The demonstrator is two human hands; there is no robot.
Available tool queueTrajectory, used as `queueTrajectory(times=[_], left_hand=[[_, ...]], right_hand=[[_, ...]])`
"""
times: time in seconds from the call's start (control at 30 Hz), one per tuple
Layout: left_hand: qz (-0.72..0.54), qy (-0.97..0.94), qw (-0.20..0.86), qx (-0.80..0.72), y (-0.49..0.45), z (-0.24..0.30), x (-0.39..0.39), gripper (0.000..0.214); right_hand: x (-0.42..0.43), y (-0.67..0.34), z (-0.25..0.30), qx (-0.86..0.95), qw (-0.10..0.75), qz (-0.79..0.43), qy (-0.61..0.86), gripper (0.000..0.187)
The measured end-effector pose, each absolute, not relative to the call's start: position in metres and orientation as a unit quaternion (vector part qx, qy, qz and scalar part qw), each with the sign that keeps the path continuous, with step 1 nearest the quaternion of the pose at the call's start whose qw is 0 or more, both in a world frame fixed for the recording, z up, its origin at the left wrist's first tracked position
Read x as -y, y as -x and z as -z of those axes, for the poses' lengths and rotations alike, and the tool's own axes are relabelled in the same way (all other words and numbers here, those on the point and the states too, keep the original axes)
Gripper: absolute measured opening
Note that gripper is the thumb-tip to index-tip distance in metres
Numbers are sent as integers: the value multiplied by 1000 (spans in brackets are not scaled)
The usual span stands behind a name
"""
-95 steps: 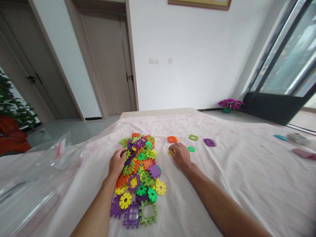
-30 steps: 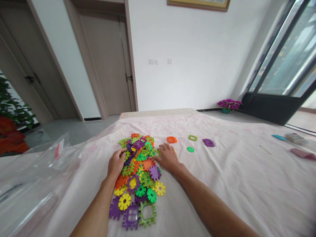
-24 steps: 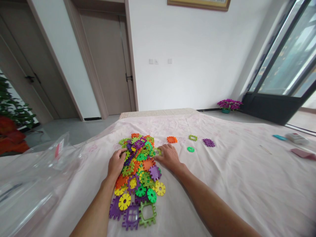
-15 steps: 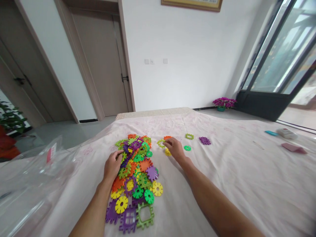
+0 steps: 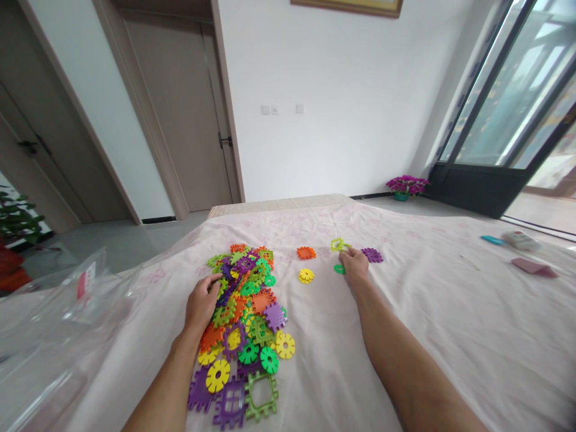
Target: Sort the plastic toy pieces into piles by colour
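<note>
A heap of coloured plastic interlocking pieces (image 5: 245,312) lies on a pale pink sheet (image 5: 450,336). My left hand (image 5: 201,302) rests curled on the heap's left side, fingers on the pieces. My right hand (image 5: 355,264) is stretched out to the right, pinching a light green square-frame piece (image 5: 338,244). Around it lie single pieces: an orange one (image 5: 306,252), a yellow round one (image 5: 306,275), a small green round one (image 5: 338,269) and a purple one (image 5: 372,255).
A crumpled clear plastic bag (image 5: 54,324) lies at the left. At the far right on the sheet are a pink flat item (image 5: 532,267), a white object (image 5: 518,239) and a teal item (image 5: 492,240). Doors, a flower pot (image 5: 404,185) and a glass door stand behind.
My right hand went from the yellow piece to the heap, picked out a light green frame piece and carried it right, beside the other single pieces. My left hand stayed on the heap.
</note>
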State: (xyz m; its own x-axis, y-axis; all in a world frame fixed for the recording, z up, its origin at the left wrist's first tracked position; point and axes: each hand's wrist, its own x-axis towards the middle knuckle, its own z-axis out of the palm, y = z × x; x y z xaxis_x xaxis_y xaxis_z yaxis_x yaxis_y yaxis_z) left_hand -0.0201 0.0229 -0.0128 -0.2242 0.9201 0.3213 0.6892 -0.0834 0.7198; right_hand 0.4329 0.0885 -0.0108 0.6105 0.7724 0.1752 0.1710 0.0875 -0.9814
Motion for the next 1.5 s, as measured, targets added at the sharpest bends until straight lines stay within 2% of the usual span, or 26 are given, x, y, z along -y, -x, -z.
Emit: queueTrajectory(times=[0.07, 0.17, 0.23, 0.33, 0.43, 0.53, 0.6, 0.77, 0.9, 1.0, 1.1, 1.17, 1.27, 1.37, 1.5], left_hand=[[-418, -605, 142, -662, 21, 14, -24, 34], [-421, -605, 143, -661, 21, 14, -24, 34], [-421, -606, 141, -660, 21, 13, -24, 34], [-422, -608, 137, -658, 20, 12, -23, 34], [-420, -610, 134, -658, 21, 12, -23, 34], [-420, -611, 131, -658, 21, 13, -23, 33], [-422, -611, 131, -656, 21, 13, -23, 33], [-421, -610, 130, -658, 20, 13, -22, 33], [-421, -609, 135, -659, 20, 11, -22, 33], [-421, -608, 139, -659, 19, 10, -22, 33], [-419, -607, 143, -660, 20, 11, -22, 33], [-418, -607, 145, -661, 20, 11, -22, 33], [-413, -605, 150, -664, 19, 10, -21, 34], [-411, -605, 146, -666, 19, 10, -21, 35], [-408, -607, 141, -667, 19, 10, -21, 36]], right_hand=[[-89, -434, 12, 375, 626, -176, 661, 24], [-91, -429, 12, 392, 609, -77, 686, 33], [-90, -419, 9, 437, 593, -52, 674, 36], [-84, -395, 0, 527, 570, -122, 619, 32], [-73, -362, -12, 605, 521, -299, 523, 31], [-57, -331, -23, 668, 378, -465, 442, 36], [-47, -315, -28, 694, 294, -516, 408, 40], [-32, -294, -33, 778, 171, -462, 390, 41], [-30, -287, -31, 818, 143, -389, 399, 39], [-28, -287, -34, 803, 157, -421, 392, 34], [-29, -296, -41, 759, 169, -513, 364, 30], [-34, -306, -45, 713, 208, -563, 362, 30], [-48, -330, -44, 613, 382, -544, 427, 33], [-64, -362, -34, 440, 590, -438, 516, 36], [-76, -409, -16, 314, 689, -337, 559, 33]])
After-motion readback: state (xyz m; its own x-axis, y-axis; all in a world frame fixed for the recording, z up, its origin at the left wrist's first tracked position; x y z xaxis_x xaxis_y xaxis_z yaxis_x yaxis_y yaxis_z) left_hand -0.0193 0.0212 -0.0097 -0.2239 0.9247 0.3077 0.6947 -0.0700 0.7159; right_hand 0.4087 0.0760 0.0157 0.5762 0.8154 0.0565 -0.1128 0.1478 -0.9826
